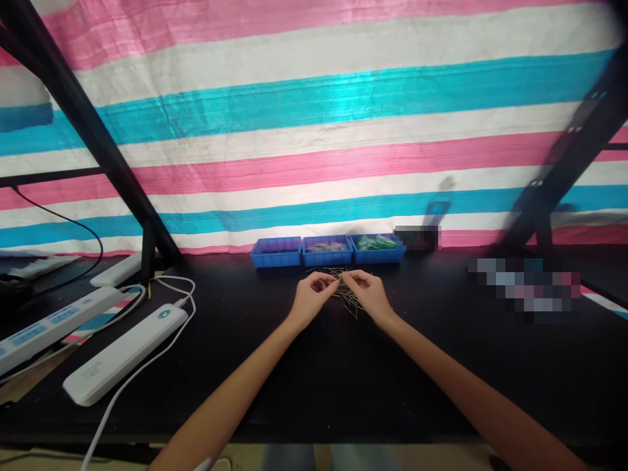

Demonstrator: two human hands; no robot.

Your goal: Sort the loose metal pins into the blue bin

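A loose pile of thin, brass-coloured stick-like pieces (351,306) lies on the black table, scattered at many angles. Over its left side my left hand (311,298) is closed in a pinch, thumb against fingers. My right hand (371,296) pinches in the same way from the other side, its fingertips almost meeting those of the left. Whatever sits between the fingertips is too small to make out. Just behind the pile stand three blue bins: the left bin (276,260) with dark contents, the middle bin (328,256) with greyish clear pieces, the right bin (380,256) with green pieces.
At the left lie a white power strip (59,324), a long white box-like device (125,353) and white cables (169,340). Black frame posts (105,147) slant up on both sides. A striped sheet (314,150) hangs behind the table (304,399). Blurred items lie right.
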